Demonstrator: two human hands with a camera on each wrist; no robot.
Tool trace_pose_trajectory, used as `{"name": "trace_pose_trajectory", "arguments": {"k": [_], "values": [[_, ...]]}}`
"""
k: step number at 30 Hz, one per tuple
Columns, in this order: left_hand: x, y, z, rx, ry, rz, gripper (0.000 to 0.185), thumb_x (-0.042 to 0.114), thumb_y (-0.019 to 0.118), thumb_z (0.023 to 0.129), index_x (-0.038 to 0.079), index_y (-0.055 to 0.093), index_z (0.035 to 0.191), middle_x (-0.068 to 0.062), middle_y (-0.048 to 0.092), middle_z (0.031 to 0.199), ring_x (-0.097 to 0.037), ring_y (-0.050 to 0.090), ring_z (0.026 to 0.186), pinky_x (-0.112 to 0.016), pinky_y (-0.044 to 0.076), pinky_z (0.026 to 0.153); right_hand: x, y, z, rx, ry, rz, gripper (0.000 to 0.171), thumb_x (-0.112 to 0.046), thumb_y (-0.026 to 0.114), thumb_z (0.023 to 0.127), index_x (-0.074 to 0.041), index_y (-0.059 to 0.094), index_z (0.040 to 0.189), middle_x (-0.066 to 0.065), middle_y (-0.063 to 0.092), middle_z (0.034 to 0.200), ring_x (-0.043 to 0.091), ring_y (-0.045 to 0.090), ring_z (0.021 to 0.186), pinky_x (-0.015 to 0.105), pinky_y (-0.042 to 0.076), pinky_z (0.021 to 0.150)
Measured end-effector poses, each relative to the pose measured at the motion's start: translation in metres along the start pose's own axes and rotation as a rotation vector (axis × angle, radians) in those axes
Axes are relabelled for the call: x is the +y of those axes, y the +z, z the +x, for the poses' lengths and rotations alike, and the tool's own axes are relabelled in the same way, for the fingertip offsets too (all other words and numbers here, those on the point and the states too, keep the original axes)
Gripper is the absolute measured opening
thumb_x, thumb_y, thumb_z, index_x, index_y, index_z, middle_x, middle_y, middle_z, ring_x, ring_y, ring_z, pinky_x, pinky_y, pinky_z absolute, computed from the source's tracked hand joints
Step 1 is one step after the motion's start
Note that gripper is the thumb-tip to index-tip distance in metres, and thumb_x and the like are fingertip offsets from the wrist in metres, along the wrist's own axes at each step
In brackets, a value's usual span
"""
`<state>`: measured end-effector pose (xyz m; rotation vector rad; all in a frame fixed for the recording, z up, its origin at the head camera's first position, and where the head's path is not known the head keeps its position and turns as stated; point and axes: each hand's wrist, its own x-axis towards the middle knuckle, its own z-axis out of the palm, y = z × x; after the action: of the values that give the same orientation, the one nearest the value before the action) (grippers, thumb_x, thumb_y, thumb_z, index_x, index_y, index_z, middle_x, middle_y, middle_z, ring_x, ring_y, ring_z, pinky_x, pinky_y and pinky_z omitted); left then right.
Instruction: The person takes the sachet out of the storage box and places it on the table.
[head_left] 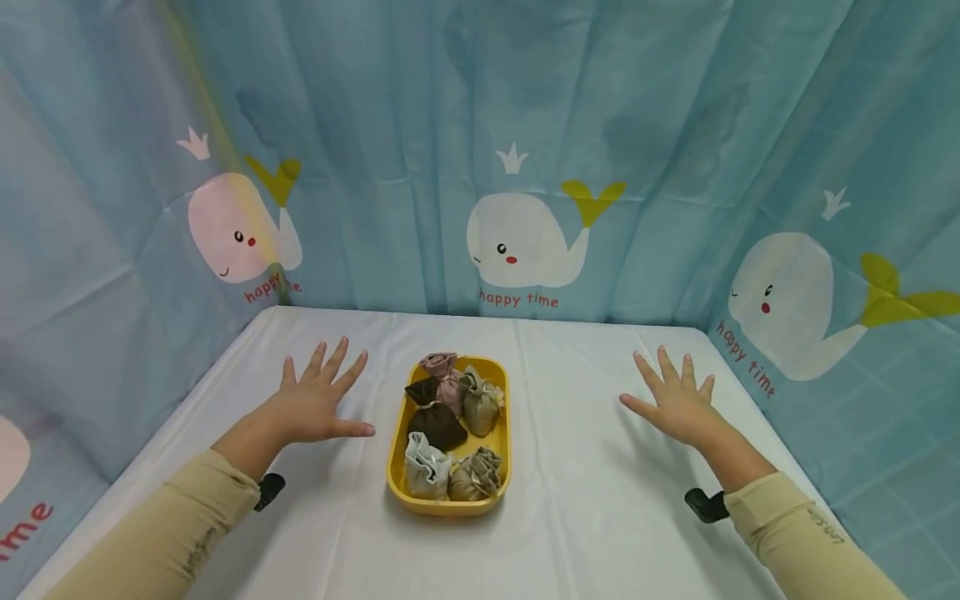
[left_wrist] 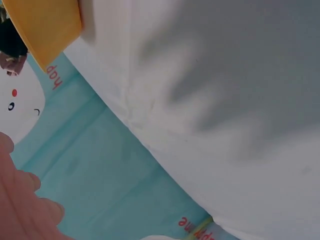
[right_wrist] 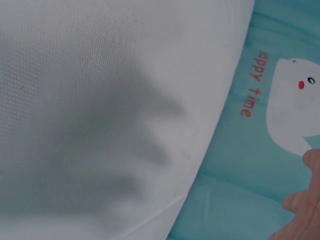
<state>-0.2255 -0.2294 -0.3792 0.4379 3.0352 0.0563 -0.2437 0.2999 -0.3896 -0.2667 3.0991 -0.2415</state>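
My left hand (head_left: 311, 406) is held over the white table, fingers spread and straight, with nothing in it. To its right stands a yellow tray (head_left: 397, 487) holding several small drawstring pouches. A dark brown pouch (head_left: 437, 427) lies at the tray's left, a pink one (head_left: 450, 390) at the back, and an olive one (head_left: 481, 408) at the back right. In front sit a light grey pouch (head_left: 427, 468) and a tan pouch (head_left: 476, 475). On the right side my right hand (head_left: 678, 407) also has its fingers spread and holds nothing, well apart from the tray.
A white cloth (head_left: 585, 500) covers the table. Light blue curtains (head_left: 390, 100) with printed whales enclose its back and both sides. Dark straps with small devices sit at both wrists, below the beige sleeves (head_left: 810, 533). In the left wrist view, part of the yellow tray (left_wrist: 55, 25) shows.
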Motion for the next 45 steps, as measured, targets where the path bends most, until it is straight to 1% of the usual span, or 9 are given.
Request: {"name": "trace_pose_trajectory", "arguments": {"k": [4, 9, 14, 17, 21, 25, 33, 37, 45], "values": [[0.010, 0.002, -0.001, -0.004, 0.034, -0.011, 0.122, 0.090, 0.041, 0.056, 0.021, 0.005, 0.149, -0.015, -0.010, 0.152, -0.045, -0.010, 0.134, -0.069, -0.018, 0.089, -0.001, 0.003, 0.000, -0.011, -0.003, 0.015, 0.090, -0.073, 0.034, 0.082, -0.021, 0.004, 0.149, 0.026, -0.007, 0.149, 0.056, -0.017, 0.127, 0.075, -0.013, 0.085], [0.025, 0.004, -0.001, -0.004, 0.108, -0.028, 0.118, 0.084, 0.049, 0.060, 0.019, 0.006, 0.148, -0.011, -0.009, 0.153, -0.041, -0.007, 0.136, -0.071, -0.011, 0.093, -0.002, 0.003, 0.001, -0.013, -0.006, 0.016, 0.090, -0.073, 0.033, 0.082, -0.021, 0.004, 0.149, 0.025, -0.007, 0.149, 0.055, -0.016, 0.127, 0.075, -0.013, 0.086], [0.037, 0.007, -0.003, -0.011, 0.161, -0.027, 0.120, 0.086, 0.047, 0.059, 0.018, 0.005, 0.148, -0.009, -0.009, 0.153, -0.037, -0.008, 0.137, -0.070, -0.007, 0.095, -0.003, 0.003, 0.004, -0.023, -0.018, 0.023, 0.088, -0.072, 0.034, 0.083, -0.020, 0.005, 0.149, 0.025, -0.007, 0.149, 0.055, -0.015, 0.128, 0.075, -0.013, 0.086], [0.043, 0.008, -0.003, -0.018, 0.172, -0.032, 0.121, 0.086, 0.046, 0.058, 0.018, 0.003, 0.148, -0.008, -0.009, 0.153, -0.036, -0.008, 0.138, -0.070, -0.008, 0.096, -0.004, 0.004, 0.005, -0.031, -0.023, 0.041, 0.088, -0.072, 0.035, 0.083, -0.019, 0.007, 0.149, 0.025, -0.007, 0.149, 0.054, -0.017, 0.128, 0.074, -0.014, 0.086], [0.050, 0.010, -0.004, -0.034, 0.187, -0.039, 0.122, 0.086, 0.047, 0.059, 0.016, 0.002, 0.148, -0.007, -0.010, 0.153, -0.034, -0.010, 0.138, -0.069, -0.009, 0.096, -0.004, 0.004, 0.005, -0.027, -0.020, 0.039, 0.089, -0.073, 0.034, 0.082, -0.019, 0.008, 0.149, 0.025, -0.006, 0.150, 0.054, -0.017, 0.128, 0.074, -0.014, 0.087], [0.055, 0.014, -0.004, -0.044, 0.207, -0.046, 0.122, 0.085, 0.047, 0.060, 0.011, 0.005, 0.148, -0.008, -0.009, 0.153, -0.034, -0.009, 0.138, -0.069, -0.009, 0.096, -0.003, 0.004, 0.005, -0.015, -0.016, 0.023, 0.089, -0.073, 0.034, 0.082, -0.019, 0.008, 0.149, 0.025, -0.005, 0.149, 0.055, -0.014, 0.128, 0.075, -0.012, 0.087], [0.061, 0.026, -0.006, -0.078, 0.240, -0.038, 0.127, 0.088, 0.041, 0.057, 0.008, 0.002, 0.147, -0.009, -0.001, 0.153, -0.029, 0.002, 0.139, -0.066, -0.005, 0.100, -0.005, 0.004, 0.006, -0.039, -0.021, 0.080, 0.087, -0.070, 0.036, 0.084, -0.018, 0.008, 0.148, 0.025, -0.007, 0.149, 0.053, -0.017, 0.128, 0.075, -0.013, 0.087], [0.063, 0.028, -0.008, -0.091, 0.236, -0.037, 0.129, 0.089, 0.040, 0.056, 0.007, 0.002, 0.147, -0.010, -0.002, 0.153, -0.028, 0.003, 0.140, -0.065, -0.004, 0.101, -0.007, 0.005, 0.008, -0.034, -0.029, 0.082, 0.085, -0.069, 0.036, 0.085, -0.019, 0.008, 0.149, 0.025, -0.007, 0.150, 0.053, -0.017, 0.128, 0.074, -0.013, 0.087], [0.069, 0.035, -0.013, -0.112, 0.224, -0.040, 0.131, 0.087, 0.048, 0.053, 0.006, 0.007, 0.147, -0.011, 0.001, 0.153, -0.028, 0.004, 0.140, -0.065, -0.001, 0.101, -0.005, 0.009, 0.009, -0.038, -0.029, 0.085, 0.086, -0.069, 0.035, 0.084, -0.020, 0.007, 0.149, 0.024, -0.008, 0.150, 0.052, -0.018, 0.128, 0.074, -0.013, 0.087]]}}
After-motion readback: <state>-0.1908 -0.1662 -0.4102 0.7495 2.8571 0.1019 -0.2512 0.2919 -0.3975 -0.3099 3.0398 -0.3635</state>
